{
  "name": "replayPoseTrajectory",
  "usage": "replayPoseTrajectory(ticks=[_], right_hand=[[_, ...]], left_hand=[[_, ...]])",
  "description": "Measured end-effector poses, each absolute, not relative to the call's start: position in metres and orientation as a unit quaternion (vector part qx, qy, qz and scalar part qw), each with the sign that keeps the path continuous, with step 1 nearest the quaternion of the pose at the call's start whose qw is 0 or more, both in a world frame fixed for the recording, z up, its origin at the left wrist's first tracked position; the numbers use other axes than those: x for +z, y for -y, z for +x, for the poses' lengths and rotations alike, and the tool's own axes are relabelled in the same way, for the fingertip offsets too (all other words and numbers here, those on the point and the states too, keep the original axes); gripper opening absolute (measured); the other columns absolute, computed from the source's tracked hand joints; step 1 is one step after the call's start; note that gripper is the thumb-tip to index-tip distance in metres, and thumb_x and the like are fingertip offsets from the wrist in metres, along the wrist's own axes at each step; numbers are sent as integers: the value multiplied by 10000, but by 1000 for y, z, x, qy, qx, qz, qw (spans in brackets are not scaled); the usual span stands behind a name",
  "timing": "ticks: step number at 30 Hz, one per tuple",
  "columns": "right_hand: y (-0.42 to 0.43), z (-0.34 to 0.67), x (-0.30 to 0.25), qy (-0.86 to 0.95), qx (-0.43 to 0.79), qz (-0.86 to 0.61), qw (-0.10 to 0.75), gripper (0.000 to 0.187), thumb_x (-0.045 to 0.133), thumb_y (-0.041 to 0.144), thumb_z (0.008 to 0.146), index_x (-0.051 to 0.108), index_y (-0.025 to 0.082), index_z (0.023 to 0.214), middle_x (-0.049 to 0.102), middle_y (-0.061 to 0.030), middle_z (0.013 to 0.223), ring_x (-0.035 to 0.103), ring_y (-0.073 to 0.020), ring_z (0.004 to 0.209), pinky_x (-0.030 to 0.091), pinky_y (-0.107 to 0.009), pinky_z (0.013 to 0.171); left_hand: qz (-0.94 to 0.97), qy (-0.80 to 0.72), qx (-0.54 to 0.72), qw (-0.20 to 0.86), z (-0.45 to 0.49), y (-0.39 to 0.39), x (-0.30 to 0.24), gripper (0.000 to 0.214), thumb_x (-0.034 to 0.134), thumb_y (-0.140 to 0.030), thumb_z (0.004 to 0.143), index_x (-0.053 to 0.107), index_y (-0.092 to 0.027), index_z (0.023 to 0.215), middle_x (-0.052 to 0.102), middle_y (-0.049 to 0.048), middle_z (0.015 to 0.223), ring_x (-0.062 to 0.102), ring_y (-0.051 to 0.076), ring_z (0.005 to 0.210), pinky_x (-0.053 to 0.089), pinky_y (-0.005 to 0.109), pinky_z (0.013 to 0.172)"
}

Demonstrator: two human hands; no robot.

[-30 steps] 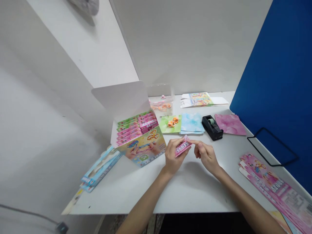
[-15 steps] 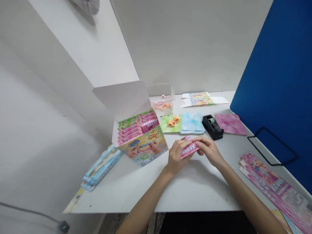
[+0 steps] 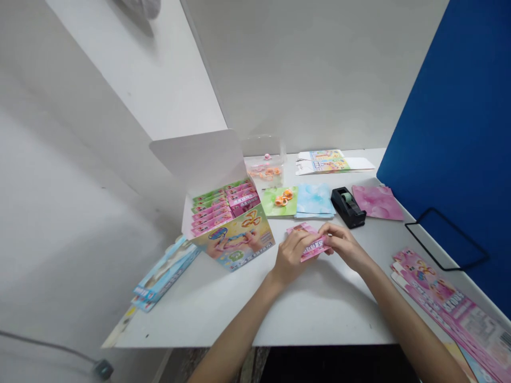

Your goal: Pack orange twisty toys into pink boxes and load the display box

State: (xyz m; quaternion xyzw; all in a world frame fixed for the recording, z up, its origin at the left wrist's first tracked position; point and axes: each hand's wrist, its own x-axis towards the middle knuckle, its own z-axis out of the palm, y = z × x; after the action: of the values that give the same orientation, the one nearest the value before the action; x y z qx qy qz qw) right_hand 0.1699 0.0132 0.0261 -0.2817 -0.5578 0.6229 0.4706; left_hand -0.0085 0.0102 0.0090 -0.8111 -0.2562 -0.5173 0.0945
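Observation:
A small pink printed box (image 3: pixel 313 248) is held between both hands just above the white table. My left hand (image 3: pixel 294 252) is closed around its left part, fingers over the top. At its right end, the thumb and fingers of my right hand (image 3: pixel 342 246) pinch the edge. Left of the hands stands an open display box (image 3: pixel 239 239) with its white lid raised, holding rows of pink and green packs (image 3: pixel 211 213). Beyond the hands lie blue cards (image 3: pixel 315 199) and a green card (image 3: pixel 269 202) with orange rings (image 3: pixel 283 198) on it.
A black tape dispenser (image 3: pixel 348 208) sits beside pink cards (image 3: pixel 377 202). Flat pink boxes (image 3: pixel 447 308) lie at right, near a black wire frame (image 3: pixel 447 239) by the blue panel. Blue boxes (image 3: pixel 165 274) lie at left; a clear tub (image 3: pixel 265 167) and flat cartons (image 3: pixel 331 161) stand behind.
The pink box has turned a little in my hands, and more of its far end shows beyond my left fingers. My right hand has shifted slightly to the right.

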Motion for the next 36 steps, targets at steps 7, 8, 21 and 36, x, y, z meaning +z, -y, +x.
replayPoseTrajectory(ticks=[7, 8, 21, 36], right_hand=[[-13, 167, 27, 531, 637, -296, 474, 84, 571, 156, 664, 627, 184, 720, 463, 47, 574, 399, -99, 541, 310, -242, 537], [-12, 167, 28, 528, 640, -298, 472, 97, 563, 150, 646, 630, 183, 708, 465, 45, 567, 397, -100, 539, 310, -242, 534], [-13, 166, 28, 578, 572, -336, 476, 234, 655, 400, 826, 737, 221, 952, 602, -29, 843, 551, -148, 735, 470, -275, 667], [-15, 173, 30, 565, 471, -337, 587, 250, 691, 430, 829, 768, 240, 972, 640, -76, 1123, 621, -238, 1038, 586, -356, 794]], left_hand=[[-818, 253, -506, 109, -7, -8, 12, 315, 620, -279, 894, 553, -201, 1192, 690, 54, 936, 657, 170, 839, 541, 283, 733], [-817, 252, -506, 111, -6, -8, 12, 306, 620, -268, 893, 557, -197, 1184, 692, 54, 929, 656, 171, 831, 540, 281, 725], [-769, 260, -584, -9, -9, -7, 9, 400, 682, -322, 850, 535, -236, 1212, 700, 52, 1000, 668, 170, 876, 542, 287, 724], [-676, 382, -629, -44, -14, -9, 18, 510, 591, -630, 781, 689, -230, 1082, 595, 64, 991, 587, 196, 954, 493, 343, 876]])
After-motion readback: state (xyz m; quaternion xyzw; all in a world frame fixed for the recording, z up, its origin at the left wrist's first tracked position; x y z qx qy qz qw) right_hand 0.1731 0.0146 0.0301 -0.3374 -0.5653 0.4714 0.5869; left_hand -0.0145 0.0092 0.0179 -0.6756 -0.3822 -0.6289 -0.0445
